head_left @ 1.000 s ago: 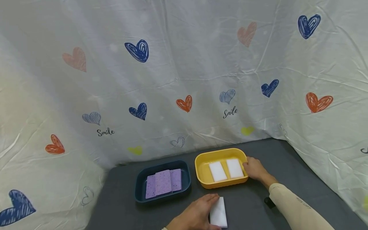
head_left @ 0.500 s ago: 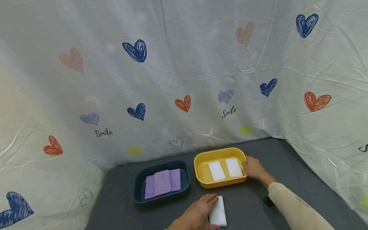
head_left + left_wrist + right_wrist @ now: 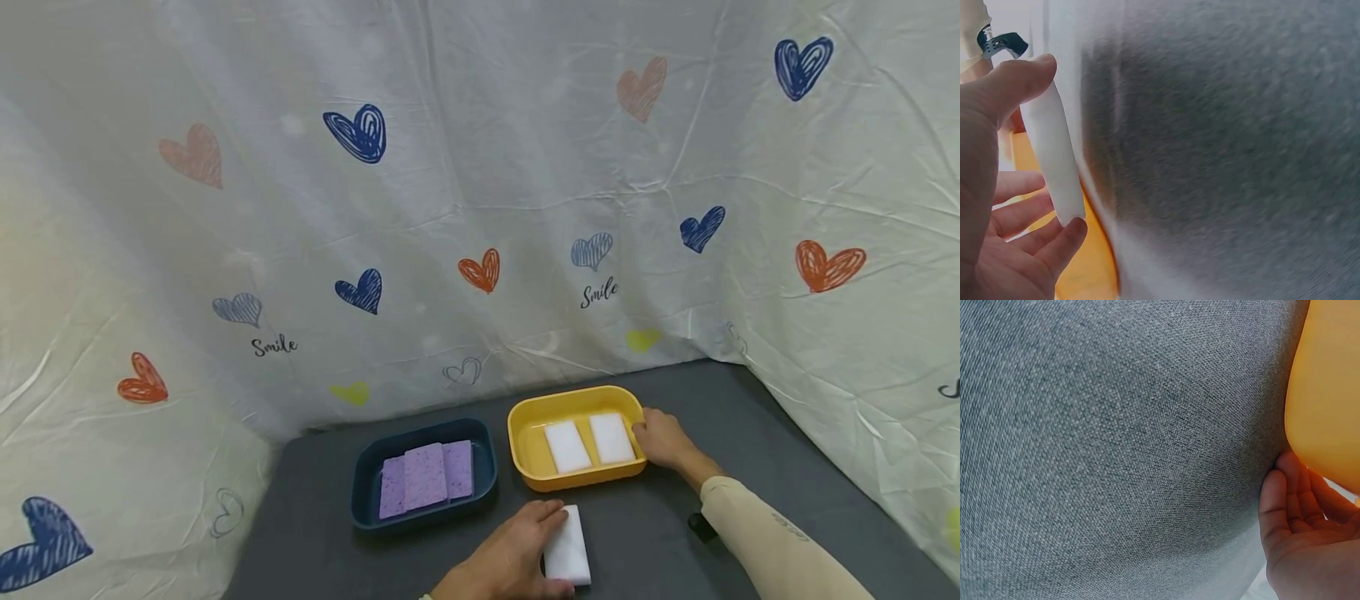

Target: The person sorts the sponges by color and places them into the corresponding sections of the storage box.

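Note:
A white sponge block [image 3: 567,550] stands out at the front middle in the head view. My left hand [image 3: 506,557] pinches it by its ends between thumb and fingertips, as the left wrist view of the sponge block [image 3: 1055,153] also shows. Whether it touches the table is unclear. My right hand [image 3: 666,442] grips the right end of a yellow tub [image 3: 534,442], its thumb over the rim. Two more white sponges [image 3: 567,447] lie side by side inside the tub. In the right wrist view, the fingers [image 3: 1272,500] curl against the tub's outer wall.
Left of the yellow tub stands a dark blue tub [image 3: 363,498] with purple speckled sponges [image 3: 425,477] overlapping inside. A small black object [image 3: 702,527] shows by the right sleeve. A heart-patterned curtain [image 3: 420,208] hangs behind the dark grey table [image 3: 315,533] and at both sides.
My left hand and the white sponge block have shifted slightly away from me, and the sponge's near edge shows more of its thickness. The right hand keeps its grip on the yellow tub.

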Demonstrator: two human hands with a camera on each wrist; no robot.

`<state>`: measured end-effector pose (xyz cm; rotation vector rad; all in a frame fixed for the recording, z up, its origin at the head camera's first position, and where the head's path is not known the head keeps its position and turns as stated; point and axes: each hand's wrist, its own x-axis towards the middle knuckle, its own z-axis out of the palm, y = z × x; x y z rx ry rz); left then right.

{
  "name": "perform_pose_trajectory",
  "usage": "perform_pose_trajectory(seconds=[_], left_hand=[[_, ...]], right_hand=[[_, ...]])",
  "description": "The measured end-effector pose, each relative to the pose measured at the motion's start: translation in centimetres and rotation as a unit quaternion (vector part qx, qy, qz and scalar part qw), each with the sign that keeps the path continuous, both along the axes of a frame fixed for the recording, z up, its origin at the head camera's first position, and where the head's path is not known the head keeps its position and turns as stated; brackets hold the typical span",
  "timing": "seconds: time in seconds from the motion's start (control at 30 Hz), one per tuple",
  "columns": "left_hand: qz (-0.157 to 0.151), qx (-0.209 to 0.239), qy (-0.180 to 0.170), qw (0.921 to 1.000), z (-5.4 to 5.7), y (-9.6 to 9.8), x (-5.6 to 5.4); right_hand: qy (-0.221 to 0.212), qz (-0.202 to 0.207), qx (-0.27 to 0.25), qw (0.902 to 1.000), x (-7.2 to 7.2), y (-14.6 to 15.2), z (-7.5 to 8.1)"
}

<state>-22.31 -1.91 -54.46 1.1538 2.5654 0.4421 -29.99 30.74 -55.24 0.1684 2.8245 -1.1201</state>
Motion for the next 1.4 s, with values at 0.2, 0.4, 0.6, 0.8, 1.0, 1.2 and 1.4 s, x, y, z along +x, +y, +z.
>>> perform_pose_trajectory(seconds=[0.2,0.4,0.6,0.8,1.0,1.2,1.4], left_hand=[[-0.007,0.004,0.006,1.0,1.3,0.0,0.0],[-0.012,0.008,-0.002,0.9999,3.0,0.2,-0.1],[-0.018,0.033,0.024,0.999,4.5,0.5,-0.9],[0.002,0.047,0.022,0.9986,5.9,0.4,-1.7],[0.017,0.05,0.047,0.9975,7.0,0.6,-2.9],[0.033,0.047,0.069,0.9959,7.7,1.0,-4.7],[0.04,0.06,0.088,0.9935,7.3,2.0,-6.7]], right_hand=[[-0.005,0.001,-0.001,1.0,0.1,0.1,-0.3],[-0.005,0.0,-0.003,1.0,-0.3,0.6,-0.9],[-0.006,-0.001,-0.007,1.0,0.2,0.4,-0.5],[0.004,0.008,-0.004,0.9999,-0.3,0.9,-1.3],[-0.006,-0.004,-0.005,1.0,-0.3,0.6,-0.9],[-0.001,-0.001,-0.001,1.0,-0.3,0.4,-0.6],[0.015,0.001,-0.007,0.9999,-0.4,0.4,-0.5]])
